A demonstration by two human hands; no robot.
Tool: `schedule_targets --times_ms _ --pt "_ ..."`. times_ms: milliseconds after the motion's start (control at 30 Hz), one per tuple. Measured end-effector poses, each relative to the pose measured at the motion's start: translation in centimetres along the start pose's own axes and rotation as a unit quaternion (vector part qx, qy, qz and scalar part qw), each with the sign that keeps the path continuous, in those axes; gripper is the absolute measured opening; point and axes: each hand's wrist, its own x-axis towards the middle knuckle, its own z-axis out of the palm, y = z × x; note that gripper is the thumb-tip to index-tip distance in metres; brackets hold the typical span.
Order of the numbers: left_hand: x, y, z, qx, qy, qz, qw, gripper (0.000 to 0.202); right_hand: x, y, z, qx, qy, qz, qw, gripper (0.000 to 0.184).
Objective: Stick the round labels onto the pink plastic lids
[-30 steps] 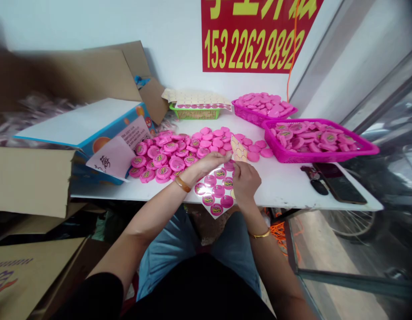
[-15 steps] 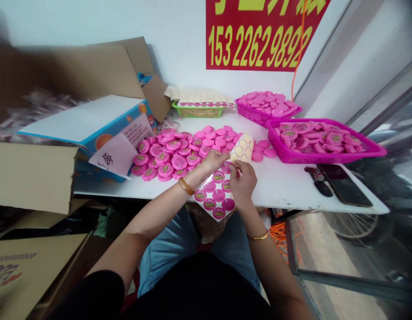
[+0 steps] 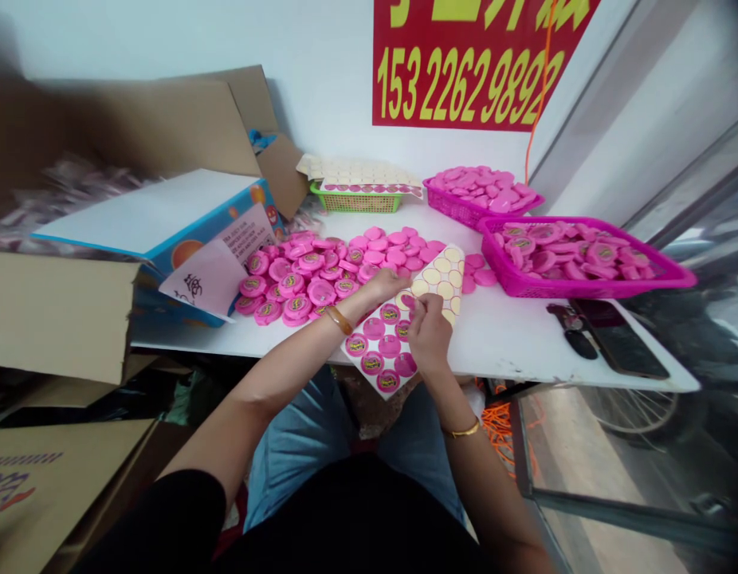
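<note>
A sticker sheet point(image 3: 374, 346) with round pink labels slants over the table's front edge. Its upper part shows bare cream circles where stickers are gone. My left hand point(image 3: 386, 287) is closed on the sheet's upper left side. Over its right side, my right hand point(image 3: 432, 328) is closed in a pinch, with a pink round sticker point(image 3: 408, 302) at the thumb tip. Just beyond and to the left of my hands lies a heap of pink round containers point(image 3: 297, 283), several bearing labels. Plain pink round pieces point(image 3: 396, 239) lie behind the sheet.
Two magenta baskets point(image 3: 584, 288) of pink pieces stand at the right and back right. A green basket point(image 3: 360, 201) holds more sticker sheets. Cardboard boxes point(image 3: 58, 311) crowd the left. A phone point(image 3: 623, 343) and dark sunglasses point(image 3: 580, 344) lie on the white table point(image 3: 494, 343).
My right hand has turned and now has a pink sticker at its thumb. More of the cream backing shows behind it. My left hand still holds the sheet.
</note>
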Motion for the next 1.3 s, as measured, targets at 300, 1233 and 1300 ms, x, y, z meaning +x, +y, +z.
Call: schedule_targets --times_ms 300,1233,1300 --pt "8.1 0.2 -2.0 0.419 0.033 0.129 0.898 0.035 1.5 0.9 0.8 0.473 0.014 0.305 0.827 0.025" --pt "-8.1 -2.5 -9.4 -0.523 -0.07 0.057 0.848 0.03 3.6 -4.1 -1.5 0.584 -0.15 0.365 0.709 0.016" --pt "-9.2 -3.1 -9.6 -0.543 -0.072 0.053 0.835 0.036 3.6 -4.6 -1.6 0.59 -0.165 0.36 0.704 0.016"
